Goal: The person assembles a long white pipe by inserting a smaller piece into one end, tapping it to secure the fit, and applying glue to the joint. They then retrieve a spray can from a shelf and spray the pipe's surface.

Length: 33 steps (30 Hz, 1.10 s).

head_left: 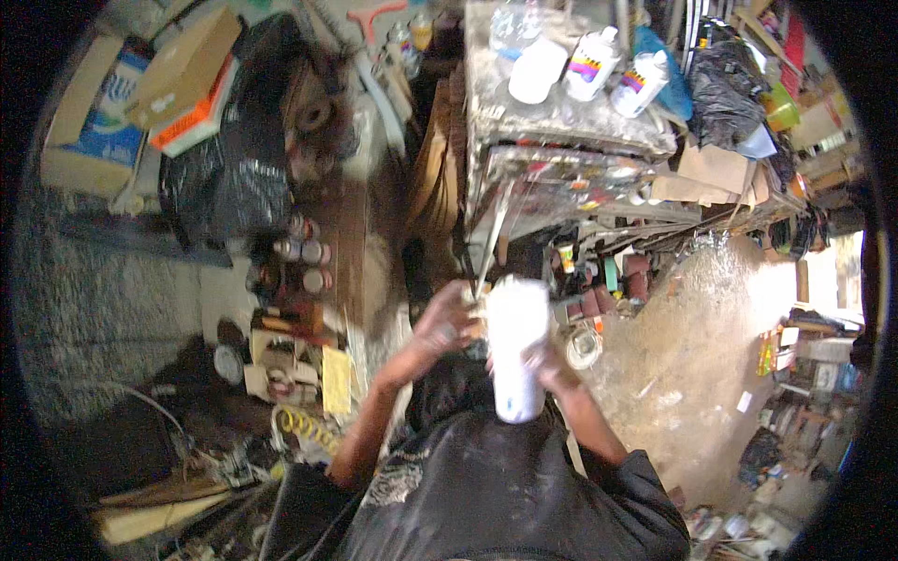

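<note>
A white cylindrical bottle stands nearly upright in front of my chest, its upper part washed out by glare. My right hand is closed around its right side. My left hand is raised just left of the bottle's upper part. Its fingers are smeared by motion, so I cannot make out whether they hold anything. A thin pale strip runs up from beside those fingertips toward the worktable; whether it touches them is unclear.
On the stained worktable ahead stand two white bottles with coloured labels and a plain white container. Cardboard boxes and a black plastic bag lie at the left. A yellow coiled hose is at lower left.
</note>
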Available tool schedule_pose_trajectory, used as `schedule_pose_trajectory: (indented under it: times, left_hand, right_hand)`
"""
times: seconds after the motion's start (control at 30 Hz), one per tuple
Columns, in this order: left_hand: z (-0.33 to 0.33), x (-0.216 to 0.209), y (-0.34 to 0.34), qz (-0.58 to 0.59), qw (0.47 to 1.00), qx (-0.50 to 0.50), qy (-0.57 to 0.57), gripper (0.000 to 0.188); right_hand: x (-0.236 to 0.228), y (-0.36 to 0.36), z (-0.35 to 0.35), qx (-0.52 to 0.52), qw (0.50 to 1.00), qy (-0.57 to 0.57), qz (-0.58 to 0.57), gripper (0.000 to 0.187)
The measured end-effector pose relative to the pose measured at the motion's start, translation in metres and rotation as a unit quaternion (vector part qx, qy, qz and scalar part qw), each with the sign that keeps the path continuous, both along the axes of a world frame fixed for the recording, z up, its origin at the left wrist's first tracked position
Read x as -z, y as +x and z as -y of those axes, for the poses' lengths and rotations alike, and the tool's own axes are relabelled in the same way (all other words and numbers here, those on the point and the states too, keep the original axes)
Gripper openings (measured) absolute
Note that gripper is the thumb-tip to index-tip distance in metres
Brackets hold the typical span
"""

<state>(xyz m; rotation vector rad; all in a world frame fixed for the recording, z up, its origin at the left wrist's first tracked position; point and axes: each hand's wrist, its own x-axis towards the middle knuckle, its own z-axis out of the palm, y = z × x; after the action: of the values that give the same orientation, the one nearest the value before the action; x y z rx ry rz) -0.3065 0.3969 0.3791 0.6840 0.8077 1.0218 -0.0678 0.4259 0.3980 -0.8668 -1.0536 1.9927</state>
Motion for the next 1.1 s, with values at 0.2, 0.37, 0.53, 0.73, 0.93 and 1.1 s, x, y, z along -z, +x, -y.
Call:
schedule_pose_trajectory:
  times: [0.2,0.37,0.53,0.73,0.93,1.1]
  left_hand:
    - [-0.024,-0.032,0.048,0.091,0.990,-0.098,-0.050,0.051]
    - [-0.025,-0.041,0.053,-0.250,0.962,-0.074,0.083,0.066]
    - [-0.045,-0.022,0.040,0.078,0.993,-0.015,-0.082,0.041]
    - [-0.061,-0.003,0.024,0.103,0.987,-0.095,-0.079,0.040]
    - [-0.075,-0.050,0.041,0.123,0.977,-0.145,-0.096,0.056]
    - [-0.088,-0.078,0.051,0.210,0.952,-0.115,-0.191,0.052]
  right_hand:
    - [-0.003,-0.015,0.019,-0.004,0.944,-0.294,-0.146,0.080]
    - [0.014,-0.019,0.029,0.077,0.995,-0.041,0.050,0.061]
    - [-0.002,-0.033,0.028,-0.064,0.994,-0.074,0.043,0.067]
    - [-0.042,-0.032,0.010,-0.082,0.929,0.224,0.282,0.083]
    - [-0.050,-0.027,-0.006,-0.010,0.924,0.303,0.231,0.092]
    - [-0.057,-0.029,-0.003,0.038,0.937,0.276,0.213,0.089]
